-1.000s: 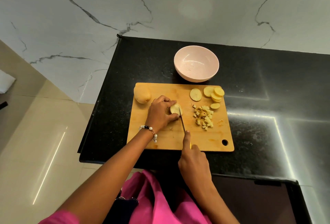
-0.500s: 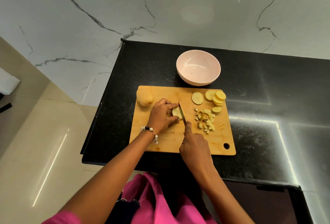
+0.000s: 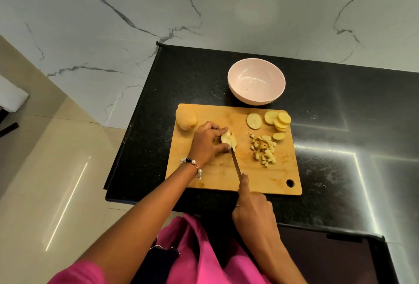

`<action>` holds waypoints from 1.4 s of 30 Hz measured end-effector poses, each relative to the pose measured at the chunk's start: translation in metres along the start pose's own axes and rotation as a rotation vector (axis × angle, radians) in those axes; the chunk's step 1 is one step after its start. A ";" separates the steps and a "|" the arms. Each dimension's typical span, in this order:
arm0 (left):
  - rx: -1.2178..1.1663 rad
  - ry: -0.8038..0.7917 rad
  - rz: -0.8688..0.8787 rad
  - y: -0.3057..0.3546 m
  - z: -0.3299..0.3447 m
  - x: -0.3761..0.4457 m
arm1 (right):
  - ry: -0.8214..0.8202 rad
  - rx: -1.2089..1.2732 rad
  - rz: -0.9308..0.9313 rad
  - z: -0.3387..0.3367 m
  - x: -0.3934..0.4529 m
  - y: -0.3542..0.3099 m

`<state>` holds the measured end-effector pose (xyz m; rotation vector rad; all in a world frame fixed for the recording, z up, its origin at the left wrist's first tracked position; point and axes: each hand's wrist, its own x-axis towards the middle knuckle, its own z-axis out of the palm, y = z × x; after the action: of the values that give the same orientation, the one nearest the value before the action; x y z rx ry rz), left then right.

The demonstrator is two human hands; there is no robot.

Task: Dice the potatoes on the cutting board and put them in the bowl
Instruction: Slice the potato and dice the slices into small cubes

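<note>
On the wooden cutting board (image 3: pixel 210 177) my left hand (image 3: pixel 207 143) grips a cut potato piece (image 3: pixel 227 139) near the board's middle. My right hand (image 3: pixel 254 213) holds a knife (image 3: pixel 235 163) by its handle, index finger along the spine, the blade tip at the potato piece. A whole potato (image 3: pixel 186 117) lies at the board's far left corner. Several round slices (image 3: pixel 277 120) sit at the far right, with a pile of diced potato (image 3: pixel 264 150) just below them. The pink bowl (image 3: pixel 256 95) stands behind the board and holds nothing.
The board lies on a black stone counter (image 3: pixel 340 125), close to its front and left edges. A white marble wall rises behind. Beige floor tiles (image 3: pixel 45 170) lie to the left, below the counter. My pink clothing fills the bottom of the view.
The knife has drawn back toward me through the potato piece; my right hand has moved nearer the board's front edge. My left hand keeps its hold.
</note>
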<state>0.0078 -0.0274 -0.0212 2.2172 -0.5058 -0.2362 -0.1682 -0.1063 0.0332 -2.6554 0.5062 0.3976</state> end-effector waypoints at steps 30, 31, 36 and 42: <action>-0.041 0.057 -0.045 -0.007 -0.003 -0.004 | 0.059 0.021 -0.008 -0.023 0.018 -0.016; -0.037 0.055 -0.045 -0.007 -0.003 -0.005 | 0.072 0.022 -0.012 -0.024 0.023 -0.018; -0.044 0.062 -0.044 -0.007 -0.004 -0.006 | 0.045 -0.022 -0.006 -0.025 0.034 -0.024; -0.012 0.039 -0.073 -0.006 -0.006 -0.003 | -0.015 0.075 0.037 -0.024 0.015 -0.012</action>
<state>0.0086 -0.0184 -0.0225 2.2264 -0.4017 -0.2328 -0.1455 -0.1114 0.0534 -2.5722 0.5559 0.4015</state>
